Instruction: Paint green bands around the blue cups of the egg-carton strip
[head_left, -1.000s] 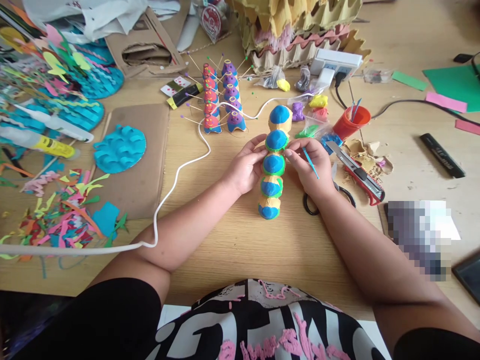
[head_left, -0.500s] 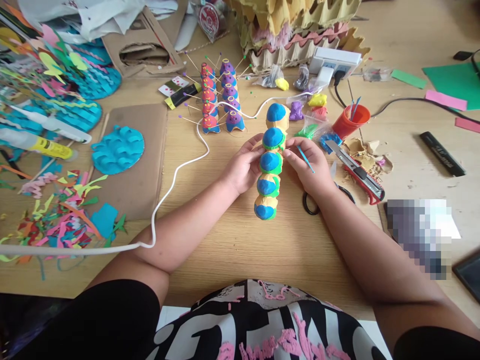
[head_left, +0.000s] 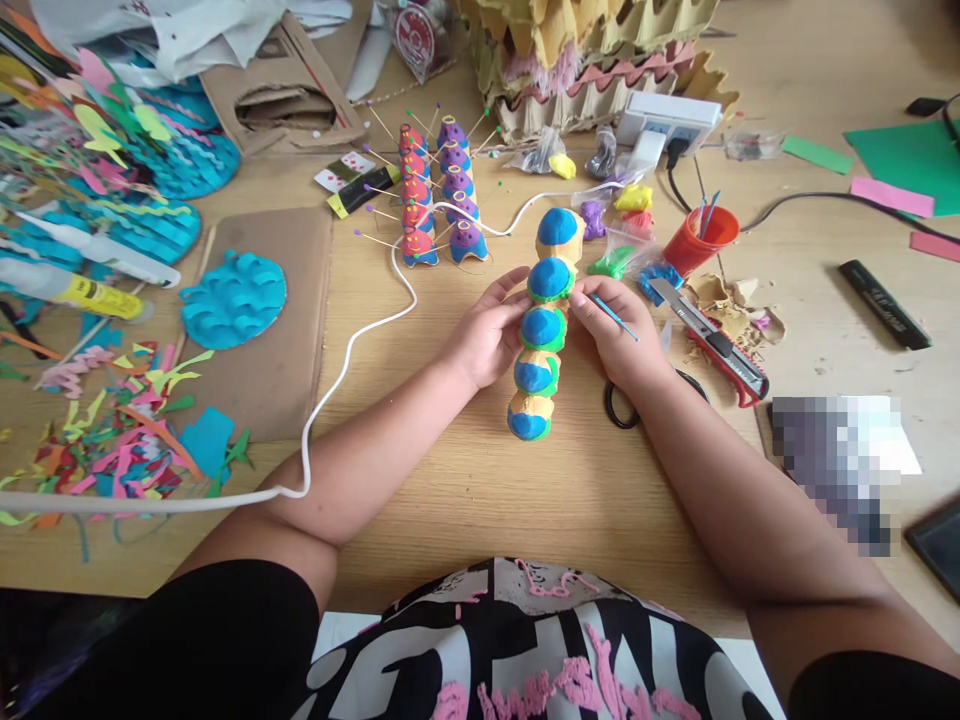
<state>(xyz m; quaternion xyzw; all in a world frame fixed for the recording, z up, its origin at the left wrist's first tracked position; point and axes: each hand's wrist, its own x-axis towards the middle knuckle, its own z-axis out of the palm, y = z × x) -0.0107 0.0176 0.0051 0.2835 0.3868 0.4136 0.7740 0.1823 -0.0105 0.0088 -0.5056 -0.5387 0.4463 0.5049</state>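
Observation:
A strip of egg-carton cups (head_left: 544,328), tan with blue clay on the domes and green clay along several edges, is held above the table. My left hand (head_left: 491,335) grips it from the left, the fingertips partly hidden behind it. On the other side my right hand (head_left: 619,330) is closed around a thin blue stick tool (head_left: 613,315), thumb and forefinger at the green edge of the second cup. Packets of green clay (head_left: 611,262), purple clay (head_left: 593,219) and yellow clay (head_left: 634,197) lie just beyond that hand.
A utility knife (head_left: 712,345) and black-handled scissors (head_left: 619,408) lie beside my right forearm. Behind them stands an orange cup (head_left: 701,243). Two decorated carton strips (head_left: 417,195) with pins stand farther back. A white cable (head_left: 352,345) crosses my left arm. Paper scraps (head_left: 127,430) cover the left.
The upper end of the carton strip has shifted slightly right. The blue stick in my right hand has tilted flatter, its outer end moving right. My left hand stays nearly still.

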